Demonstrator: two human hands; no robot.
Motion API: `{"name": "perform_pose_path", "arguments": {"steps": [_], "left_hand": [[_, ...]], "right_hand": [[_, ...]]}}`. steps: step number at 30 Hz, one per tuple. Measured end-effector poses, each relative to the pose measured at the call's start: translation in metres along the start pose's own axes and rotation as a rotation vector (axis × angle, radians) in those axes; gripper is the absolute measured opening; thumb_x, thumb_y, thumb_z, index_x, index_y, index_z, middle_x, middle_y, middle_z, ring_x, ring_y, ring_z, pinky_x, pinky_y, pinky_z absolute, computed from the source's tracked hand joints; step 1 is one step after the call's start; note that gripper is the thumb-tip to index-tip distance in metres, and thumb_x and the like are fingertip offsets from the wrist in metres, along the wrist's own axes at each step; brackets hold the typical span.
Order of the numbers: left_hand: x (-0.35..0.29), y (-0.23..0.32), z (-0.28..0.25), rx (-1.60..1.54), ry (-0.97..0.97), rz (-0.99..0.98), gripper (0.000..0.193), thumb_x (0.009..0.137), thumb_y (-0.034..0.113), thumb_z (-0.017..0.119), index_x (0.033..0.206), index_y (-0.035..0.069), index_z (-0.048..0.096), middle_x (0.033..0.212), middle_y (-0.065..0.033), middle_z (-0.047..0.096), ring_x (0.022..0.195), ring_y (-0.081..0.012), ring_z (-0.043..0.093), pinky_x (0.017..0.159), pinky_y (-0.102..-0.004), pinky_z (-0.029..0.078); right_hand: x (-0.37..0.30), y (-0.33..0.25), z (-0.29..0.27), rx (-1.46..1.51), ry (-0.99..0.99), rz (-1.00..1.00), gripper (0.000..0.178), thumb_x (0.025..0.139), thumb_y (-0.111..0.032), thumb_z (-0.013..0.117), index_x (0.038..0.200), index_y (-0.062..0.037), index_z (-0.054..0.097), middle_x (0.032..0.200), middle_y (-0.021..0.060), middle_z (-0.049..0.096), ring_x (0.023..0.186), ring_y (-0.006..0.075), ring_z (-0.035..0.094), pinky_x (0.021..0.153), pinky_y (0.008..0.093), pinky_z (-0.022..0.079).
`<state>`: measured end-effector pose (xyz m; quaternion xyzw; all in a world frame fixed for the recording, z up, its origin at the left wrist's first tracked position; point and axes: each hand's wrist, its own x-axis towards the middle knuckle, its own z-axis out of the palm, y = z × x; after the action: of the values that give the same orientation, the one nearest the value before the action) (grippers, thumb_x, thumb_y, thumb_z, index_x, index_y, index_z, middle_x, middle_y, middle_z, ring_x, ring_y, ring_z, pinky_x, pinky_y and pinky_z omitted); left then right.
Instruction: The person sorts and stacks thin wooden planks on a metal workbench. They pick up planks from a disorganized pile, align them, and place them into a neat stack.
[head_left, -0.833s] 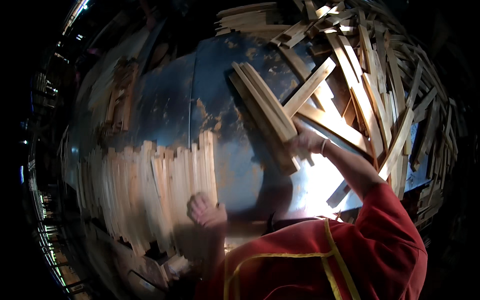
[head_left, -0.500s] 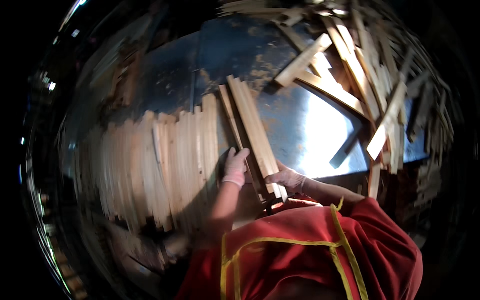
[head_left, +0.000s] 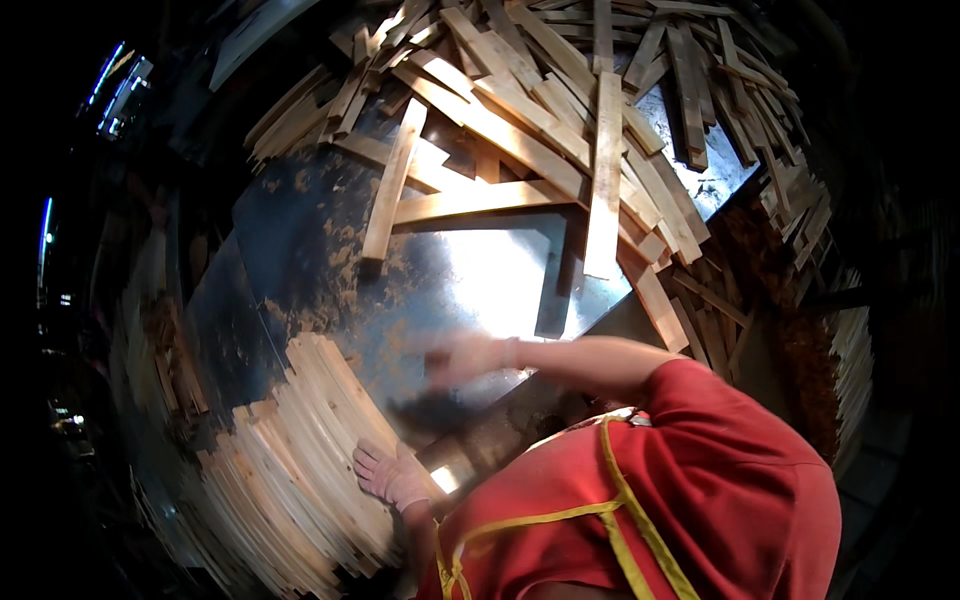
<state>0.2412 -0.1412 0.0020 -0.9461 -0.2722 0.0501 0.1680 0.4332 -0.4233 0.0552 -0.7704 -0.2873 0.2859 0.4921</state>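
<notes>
My left hand (head_left: 392, 475), in a pale glove, lies with fingers stretched out on the right end of a row of wooden slats (head_left: 300, 450). The slats stand side by side, pressed close together, at the lower left. Over the bare metal of the table (head_left: 400, 350), my right hand (head_left: 465, 360) is smeared by motion, apart from the row. Its fingers cannot be made out, and no slat shows in it. The nearest loose wooden slat (head_left: 395, 185) lies beyond it, slanting across the tabletop.
A heap of loose slats (head_left: 540, 120) covers the far side of the table, crossing at many angles. One long slat (head_left: 603, 180) points toward me. Sawdust (head_left: 350, 270) is scattered on the metal. More stacked wood (head_left: 850, 350) stands at the far right.
The slats held between both hands now stand at the right end of the row. My right hand has let go and moved away over the table. The view has turned right toward the heap.
</notes>
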Motion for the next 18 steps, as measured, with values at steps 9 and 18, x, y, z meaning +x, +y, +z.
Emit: {"name": "perform_pose_path", "arguments": {"steps": [9,18], "left_hand": [[0.034,0.217,-0.148,-0.975,-0.513,0.217,0.085,0.098,0.050,0.064,0.166,0.011,0.030,0.166,-0.0227,0.036,0.157,-0.0366,0.030,0.128,-0.0516,0.025],[0.005,0.383,-0.096,-1.632,-0.895,0.298,0.046,0.103,0.024,0.068,0.141,0.007,0.049,0.128,-0.0171,0.060,0.120,-0.0294,0.062,0.098,-0.0450,0.055]], "right_hand": [[-0.122,0.130,-0.301,-0.281,1.083,0.794,0.087,0.074,-0.053,0.083,0.136,0.0016,0.055,0.131,0.0251,0.063,0.125,0.0389,0.060,0.107,0.0454,0.049],[-0.107,0.127,-0.142,-0.185,0.732,0.542,0.096,0.083,-0.037,0.079,0.162,-0.0060,0.034,0.140,0.0308,0.055,0.129,0.0424,0.059,0.109,0.0494,0.048]]}}
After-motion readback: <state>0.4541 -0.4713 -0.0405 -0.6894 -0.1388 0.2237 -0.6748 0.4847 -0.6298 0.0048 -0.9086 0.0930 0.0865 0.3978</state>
